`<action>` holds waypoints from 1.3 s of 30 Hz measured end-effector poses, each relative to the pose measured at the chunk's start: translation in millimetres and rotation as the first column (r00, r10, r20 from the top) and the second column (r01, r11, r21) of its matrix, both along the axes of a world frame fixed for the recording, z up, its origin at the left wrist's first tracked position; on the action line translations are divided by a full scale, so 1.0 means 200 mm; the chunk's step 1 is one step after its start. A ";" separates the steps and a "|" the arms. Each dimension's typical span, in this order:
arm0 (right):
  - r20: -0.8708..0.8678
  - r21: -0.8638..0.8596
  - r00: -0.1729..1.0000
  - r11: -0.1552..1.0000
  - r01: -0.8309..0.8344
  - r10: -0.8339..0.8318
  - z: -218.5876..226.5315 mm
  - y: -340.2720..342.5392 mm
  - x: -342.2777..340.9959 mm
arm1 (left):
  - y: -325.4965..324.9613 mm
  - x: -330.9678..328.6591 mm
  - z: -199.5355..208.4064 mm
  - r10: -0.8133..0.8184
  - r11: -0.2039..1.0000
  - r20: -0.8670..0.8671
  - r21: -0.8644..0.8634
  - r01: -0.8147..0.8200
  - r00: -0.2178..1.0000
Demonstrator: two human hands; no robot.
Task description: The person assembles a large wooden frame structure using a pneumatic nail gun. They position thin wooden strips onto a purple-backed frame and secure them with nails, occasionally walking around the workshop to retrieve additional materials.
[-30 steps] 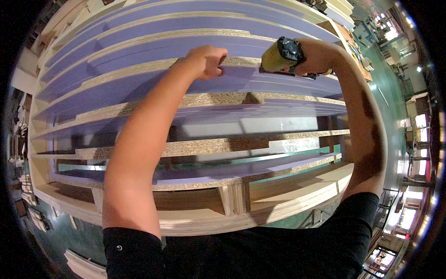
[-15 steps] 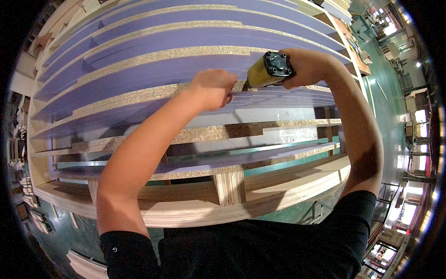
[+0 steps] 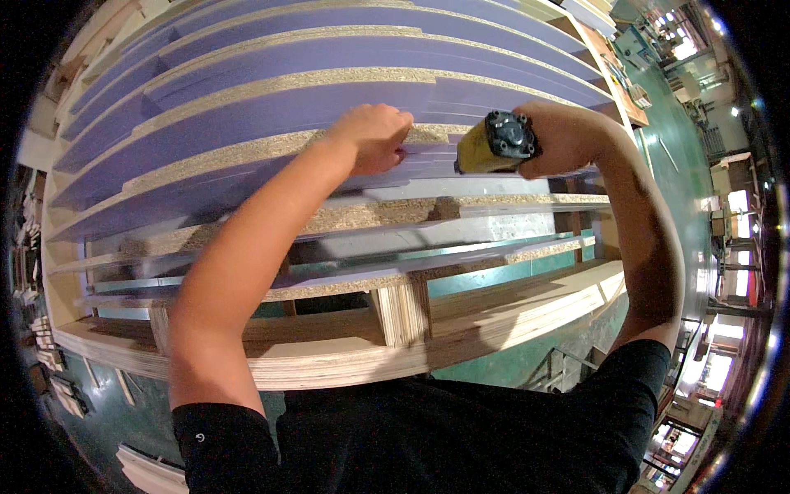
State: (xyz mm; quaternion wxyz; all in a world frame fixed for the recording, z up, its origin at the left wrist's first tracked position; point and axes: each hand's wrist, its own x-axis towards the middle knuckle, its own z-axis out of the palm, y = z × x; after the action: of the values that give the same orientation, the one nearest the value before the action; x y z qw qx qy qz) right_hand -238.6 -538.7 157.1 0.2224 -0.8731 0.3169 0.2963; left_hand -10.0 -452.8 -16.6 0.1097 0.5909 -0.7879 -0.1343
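Note:
My left hand [image 3: 372,138] is closed over the top edge of a particleboard strip [image 3: 271,150] with purple faces, its fingertips partly hidden behind the board. In my right hand [image 3: 561,142] is a nail gun [image 3: 485,148] with a yellow body and a black, bolted cap. It hangs over the boards to the right of my left hand, apart from it. The gun's handle is hidden in my grip, and I cannot tell whether its nose touches a board.
Several similar upright strips [image 3: 329,78] run in rows across a plywood frame [image 3: 329,370], whose near side lies before my body. Gaps between the lower strips show a green floor [image 3: 527,267]. A wooden bench [image 3: 619,86] with items on it stands beyond the frame's right side.
The nail gun has moved right and slightly down, away from my left hand, where its nose was close to the strip. My left hand stays at the strip's edge.

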 end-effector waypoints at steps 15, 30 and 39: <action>0.062 0.000 0.997 0.999 -0.036 0.036 -0.08 0.24 -0.12 | 0.44 -0.24 0.05 -0.083 0.994 -0.040 0.070 0.086 0.996; 0.315 -0.030 0.947 0.998 -0.055 0.062 -0.17 0.25 -0.22 | 0.43 -0.25 0.01 -0.083 0.996 -0.053 0.038 0.085 0.995; 0.064 0.013 0.997 0.999 -0.037 0.036 -0.15 0.24 -0.13 | 0.44 -0.27 0.08 -0.055 0.996 -0.030 0.075 0.057 0.998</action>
State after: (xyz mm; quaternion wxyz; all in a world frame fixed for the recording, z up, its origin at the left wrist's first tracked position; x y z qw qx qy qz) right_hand -264.5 -490.1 127.4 0.2330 -0.8861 0.2918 0.2744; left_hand -63.6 -364.3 -1.6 0.0942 0.5705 -0.7968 -0.1753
